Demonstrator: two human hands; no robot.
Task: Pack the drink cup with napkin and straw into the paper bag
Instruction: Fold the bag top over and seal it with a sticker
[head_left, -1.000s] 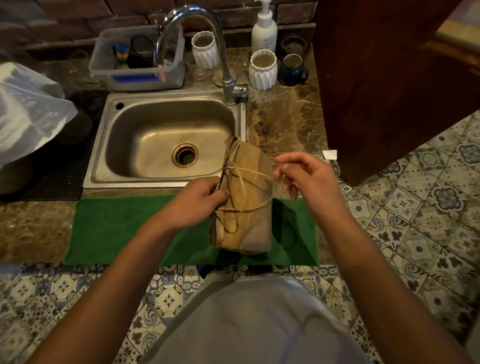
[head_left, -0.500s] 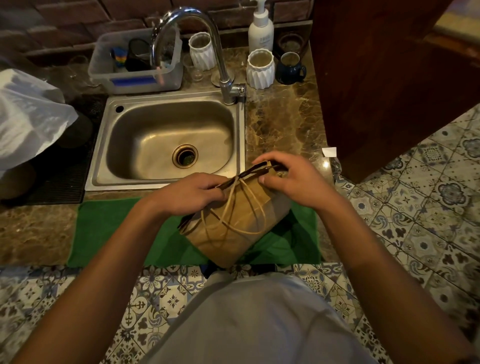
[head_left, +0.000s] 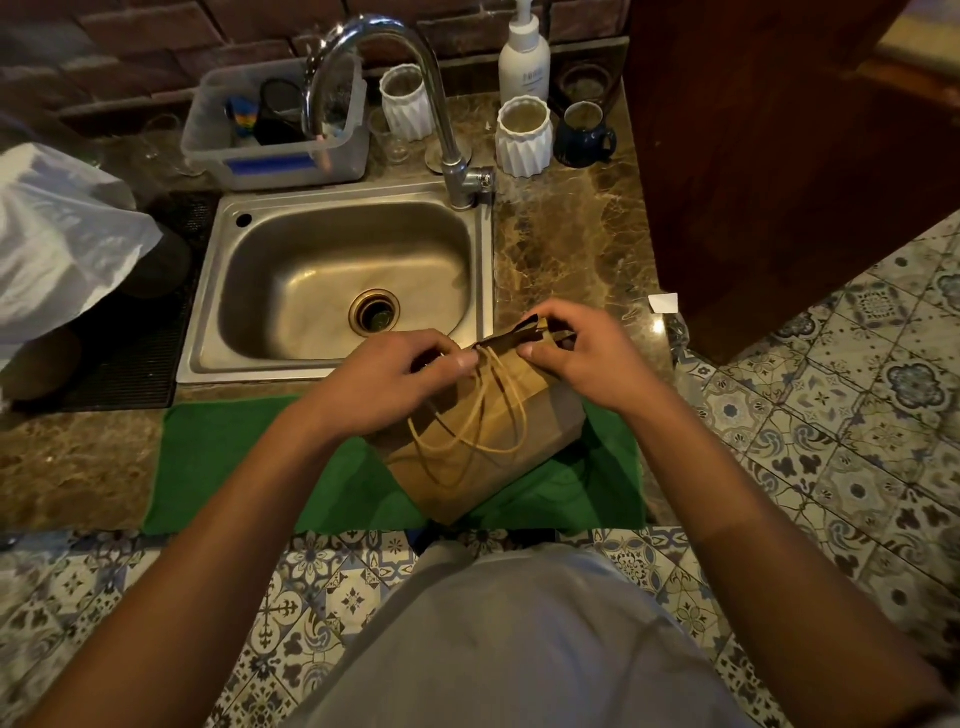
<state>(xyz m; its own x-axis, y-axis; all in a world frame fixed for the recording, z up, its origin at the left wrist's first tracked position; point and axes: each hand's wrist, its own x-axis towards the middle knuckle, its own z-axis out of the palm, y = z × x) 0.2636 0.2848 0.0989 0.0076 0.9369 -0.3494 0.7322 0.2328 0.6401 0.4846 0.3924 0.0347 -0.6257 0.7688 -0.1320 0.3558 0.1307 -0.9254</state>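
1 head-worn view, looking steeply down, close over sink (head_left: 343, 291) and counter (head_left: 571, 249)

Steel sink (head_left: 343, 270), green mat (head_left: 234, 462), soap bottle (head_left: 523, 57)

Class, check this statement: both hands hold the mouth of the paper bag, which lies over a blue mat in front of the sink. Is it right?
Not quite: the mat is green, not blue, as the head view shows. The rest holds: the left hand and right hand hold the mouth of the paper bag in front of the sink.

Paper bag (head_left: 483, 447) contents hidden from view
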